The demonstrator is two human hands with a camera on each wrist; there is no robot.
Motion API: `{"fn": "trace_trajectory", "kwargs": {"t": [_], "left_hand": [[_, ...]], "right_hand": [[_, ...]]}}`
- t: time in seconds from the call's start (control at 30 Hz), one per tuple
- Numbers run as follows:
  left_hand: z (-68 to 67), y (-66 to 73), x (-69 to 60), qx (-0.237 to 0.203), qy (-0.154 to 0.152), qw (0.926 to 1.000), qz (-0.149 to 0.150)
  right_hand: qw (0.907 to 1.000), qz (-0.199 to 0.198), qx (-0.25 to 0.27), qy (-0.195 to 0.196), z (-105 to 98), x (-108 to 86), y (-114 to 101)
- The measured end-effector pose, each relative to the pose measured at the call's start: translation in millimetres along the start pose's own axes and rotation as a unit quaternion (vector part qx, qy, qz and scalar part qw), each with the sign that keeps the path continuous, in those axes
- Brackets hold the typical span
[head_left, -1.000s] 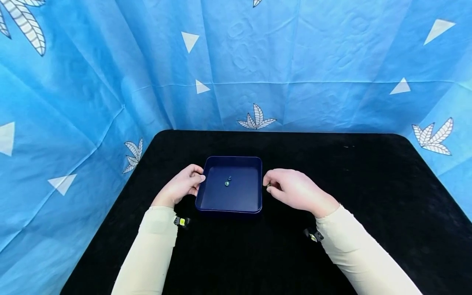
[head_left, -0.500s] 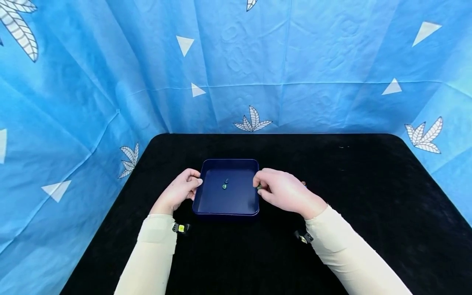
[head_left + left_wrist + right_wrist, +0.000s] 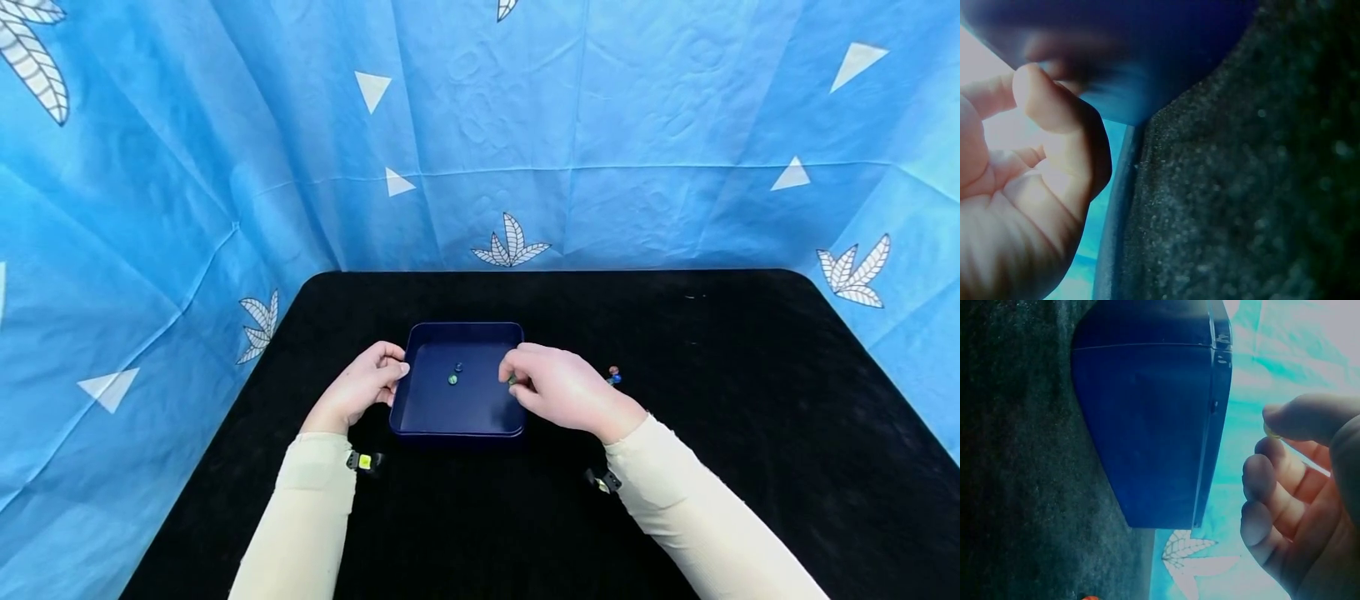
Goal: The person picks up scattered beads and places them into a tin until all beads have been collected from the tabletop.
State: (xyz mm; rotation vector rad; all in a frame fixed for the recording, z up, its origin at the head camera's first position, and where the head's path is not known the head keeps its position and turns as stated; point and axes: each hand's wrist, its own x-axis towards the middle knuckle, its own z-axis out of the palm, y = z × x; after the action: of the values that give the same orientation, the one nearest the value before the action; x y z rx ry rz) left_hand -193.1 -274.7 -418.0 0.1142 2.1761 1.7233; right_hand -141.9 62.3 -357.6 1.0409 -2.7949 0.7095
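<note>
A dark blue tray [image 3: 457, 408] rests on the black table with two small marbles inside, one green [image 3: 452, 379] and one dark [image 3: 459, 367]. At its left wall, the left hand [image 3: 360, 387] grips the rim between thumb and fingers; the left wrist view shows this hand [image 3: 1041, 169] against the tray wall [image 3: 1129, 81]. The right hand [image 3: 566, 387] pinches a small greenish marble [image 3: 512, 380] over the tray's right edge. In the right wrist view the thumb and index finger of that hand [image 3: 1304, 481] hold it, above the tray's side [image 3: 1147, 425].
Several small marbles, a red one [image 3: 613, 370] and a blue one [image 3: 617, 379] among them, lie on the black table [image 3: 720, 433] behind the right wrist. A blue patterned cloth [image 3: 637, 100] hangs behind and at the sides of the table.
The right hand has moved left, from beside the tray to over its right edge, with the marble in its fingers. The marbles behind the wrist have come into view. The left hand keeps its grip.
</note>
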Motion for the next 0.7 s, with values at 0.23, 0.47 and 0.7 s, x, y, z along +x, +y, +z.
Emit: {"fn": "trace_trajectory", "kwargs": {"t": [0.23, 0.47, 0.7], "left_hand": [[0.2, -0.9, 1.0, 0.0, 0.002, 1.0, -0.002], [-1.1, -2.6, 1.5, 0.0, 0.005, 1.0, -0.002], [-1.4, -2.4, 0.9, -0.004, -0.003, 1.0, 0.0]], "right_hand": [[1.0, 0.0, 0.001, -0.004, 4.5, 2.7, -0.8], [0.9999, 0.007, -0.009, -0.004, 7.1, 3.6, 1.5], [0.9993, 0.037, 0.0, -0.01, 2.5, -0.6, 4.7]]}}
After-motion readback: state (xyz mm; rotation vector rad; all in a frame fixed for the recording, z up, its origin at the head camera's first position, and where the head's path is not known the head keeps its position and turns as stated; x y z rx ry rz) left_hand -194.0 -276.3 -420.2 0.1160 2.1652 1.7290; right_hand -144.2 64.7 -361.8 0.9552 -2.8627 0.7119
